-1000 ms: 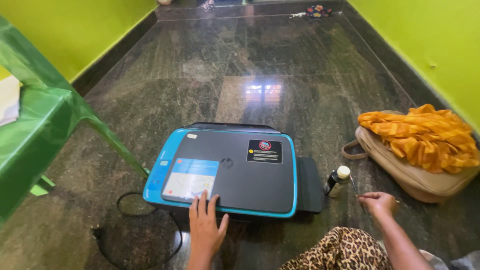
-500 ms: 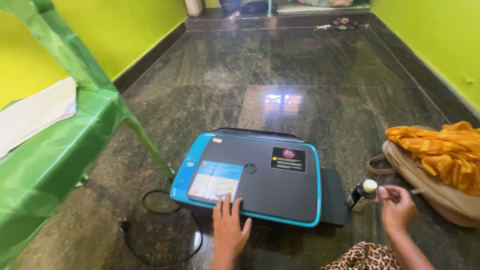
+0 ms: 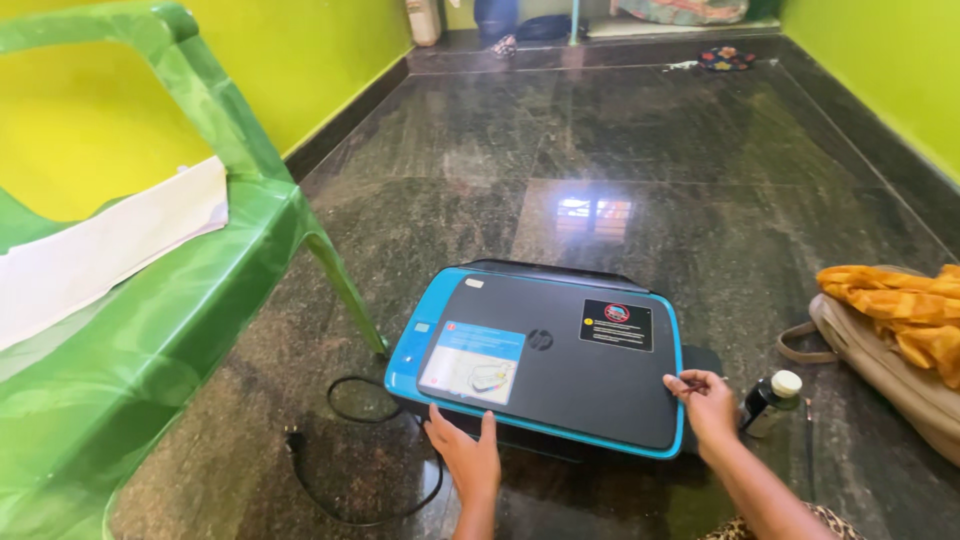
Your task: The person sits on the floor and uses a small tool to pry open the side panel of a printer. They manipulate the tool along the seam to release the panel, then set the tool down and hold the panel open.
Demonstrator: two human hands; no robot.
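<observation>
A flat printer [image 3: 555, 350] with a dark grey lid and a blue rim sits on the dark stone floor. My left hand [image 3: 466, 455] rests at its near edge, fingers spread against the front. My right hand [image 3: 708, 402] touches the lid's near right corner with fingers pinching the rim. Beside that hand, just right of the printer, stands a small dark bottle [image 3: 771, 401] with a white cap.
A green plastic chair [image 3: 170, 300] with white paper [image 3: 105, 250] on its seat stands at the left. A black power cable [image 3: 345, 445] coils on the floor by the printer. A beige bag [image 3: 880, 365] with orange cloth [image 3: 905, 310] lies at the right. Green walls flank the floor.
My right hand has moved from beside the bottle onto the printer's right corner. My left hand has slid off the lid down to its front edge. The view has shifted left.
</observation>
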